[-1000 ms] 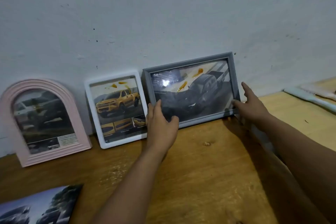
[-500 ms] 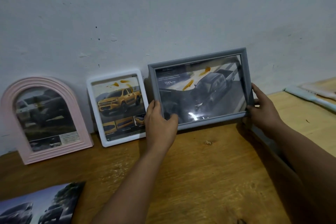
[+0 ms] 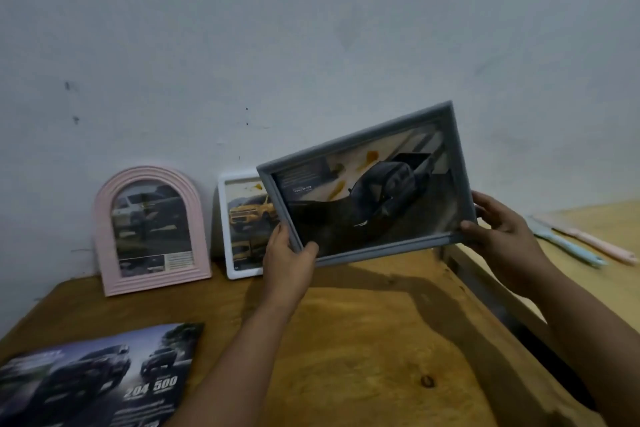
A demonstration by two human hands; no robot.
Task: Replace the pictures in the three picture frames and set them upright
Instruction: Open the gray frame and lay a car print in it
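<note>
Gripping the tilted grey picture frame (image 3: 367, 184) at its ends, left hand (image 3: 287, 253) and right hand (image 3: 502, 236) risk knocking the white frame (image 3: 239, 225) at nine o'clock.

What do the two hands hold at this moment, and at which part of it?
Both hold the grey picture frame, lifted off the wooden table and tilted. The left hand grips its lower left corner; the right hand grips its lower right corner.

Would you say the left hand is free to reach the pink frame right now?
Probably not yet: the left hand grips the grey frame, held off the table with the right hand. The path to the pink frame looks clear.
</note>
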